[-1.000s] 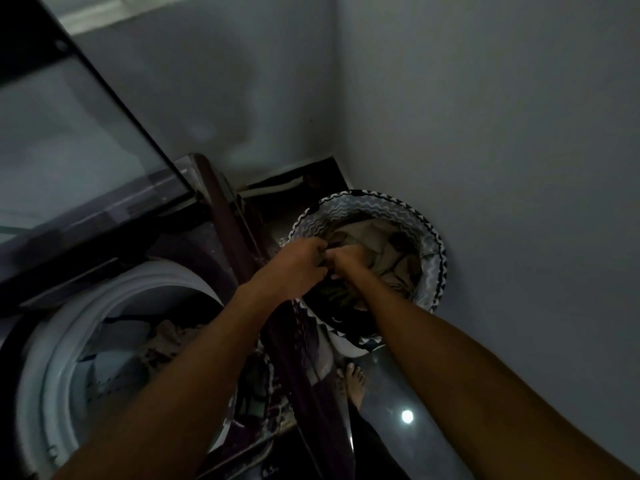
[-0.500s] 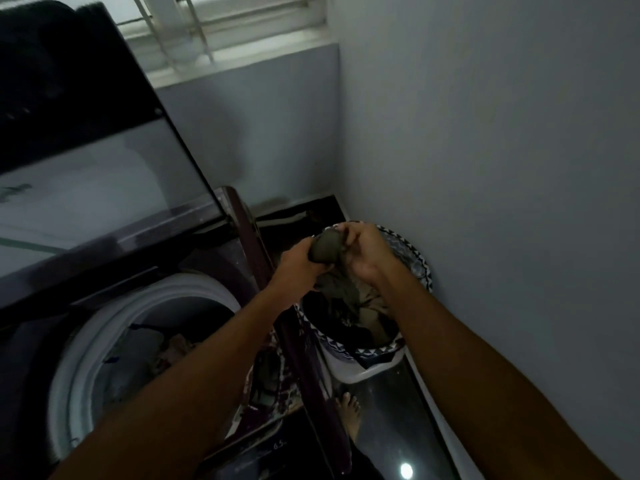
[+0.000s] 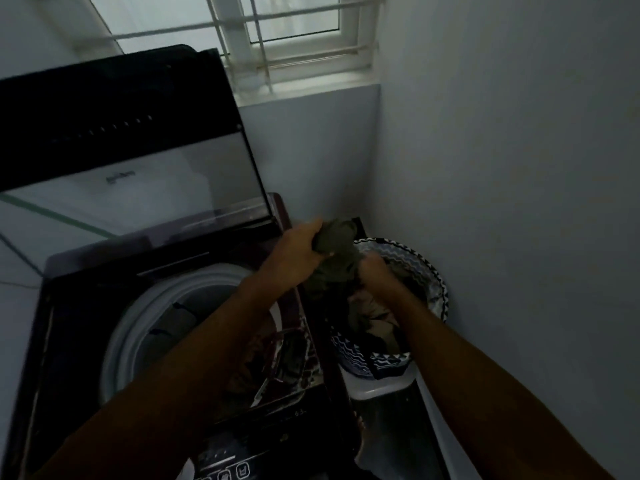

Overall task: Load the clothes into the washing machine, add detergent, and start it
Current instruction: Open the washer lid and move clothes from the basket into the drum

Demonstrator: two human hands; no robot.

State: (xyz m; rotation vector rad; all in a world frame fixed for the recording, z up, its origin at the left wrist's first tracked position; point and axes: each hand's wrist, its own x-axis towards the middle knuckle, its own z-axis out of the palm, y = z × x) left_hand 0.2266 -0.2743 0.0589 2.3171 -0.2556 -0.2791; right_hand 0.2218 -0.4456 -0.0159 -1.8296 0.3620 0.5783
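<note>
Both hands are busy with one dark olive garment [image 3: 334, 258], which is lifted above the laundry basket [image 3: 434, 271] at about 3 o'clock from the middle of the view. The left hand [image 3: 296, 258] grasps the upper bunch of the cloth with curled fingers, and the right hand [image 3: 375, 273] grips the lower part of it, just over the basket rim. I judge that the step in hand is to carry this piece to the washing machine [image 3: 83, 306], which stands touching or very close beside the basket, at 9 o'clock from it. To do this well, the person should gather the hanging tail first, because it seems to reach down among the other clothes and could drag them out or catch on the rim; then lift it clear of the machine's side edge and drop it loosely in the drum, not as a tight ball. The lid [image 3: 138, 161] stands open at 11 o'clock, so the way is free. In the drum [image 3: 180, 323], at 8 o'clock, some clothes already lie, though the room is too dark to tell them apart. The basket holds more pieces, a beige one and darker ones, so the loading looks only partly done. I cannot see any detergent. The control panel [image 3: 225, 462] is at 6 o'clock, and a barred window [image 3: 294, 26] is at 12 o'clock.
</note>
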